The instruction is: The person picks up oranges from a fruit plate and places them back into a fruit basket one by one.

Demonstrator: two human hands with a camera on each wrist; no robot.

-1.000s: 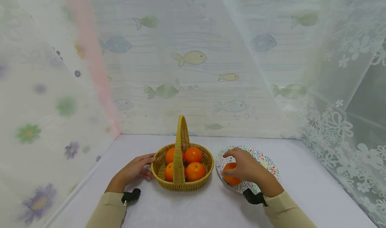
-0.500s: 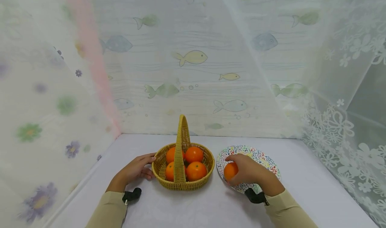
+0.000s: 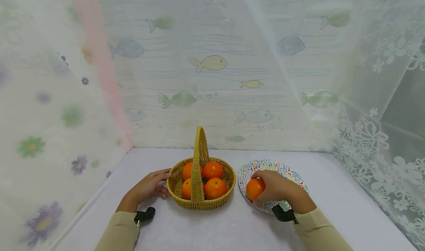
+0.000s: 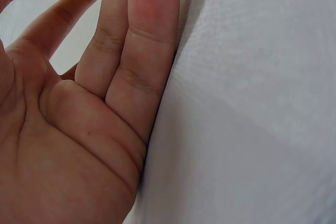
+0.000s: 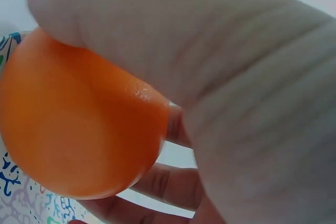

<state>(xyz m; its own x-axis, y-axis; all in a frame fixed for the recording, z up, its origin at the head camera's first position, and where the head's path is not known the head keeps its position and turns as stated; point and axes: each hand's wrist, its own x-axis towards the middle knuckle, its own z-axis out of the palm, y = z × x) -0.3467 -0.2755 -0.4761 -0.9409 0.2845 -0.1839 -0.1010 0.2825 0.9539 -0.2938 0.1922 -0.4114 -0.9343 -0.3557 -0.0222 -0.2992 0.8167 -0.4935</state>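
My right hand (image 3: 277, 187) grips an orange (image 3: 255, 189) over the near left part of a round plate (image 3: 279, 166) with a speckled, colourful pattern. In the right wrist view, the thumb lies along one side of the orange (image 5: 79, 124) and the fingers reach round the other. Whether its underside touches the plate is hidden. To the left stands a yellow woven basket (image 3: 206, 205) with a tall handle, holding several oranges (image 3: 216, 188). My left hand (image 3: 149, 186) touches the basket's left rim with extended fingers; the left wrist view shows its bare palm (image 4: 79, 145).
Both basket and plate stand on a white-covered table (image 3: 199, 232), with a narrow gap between them. The basket handle (image 3: 198, 162) rises well above the rim. A fish-patterned curtain (image 3: 212, 96) closes off the back, and flowered curtains hang at both sides.
My right hand has come down from above the orange and closed round it, thumb moving to the near side. The orange has shifted barely. The left hand and basket stay put.
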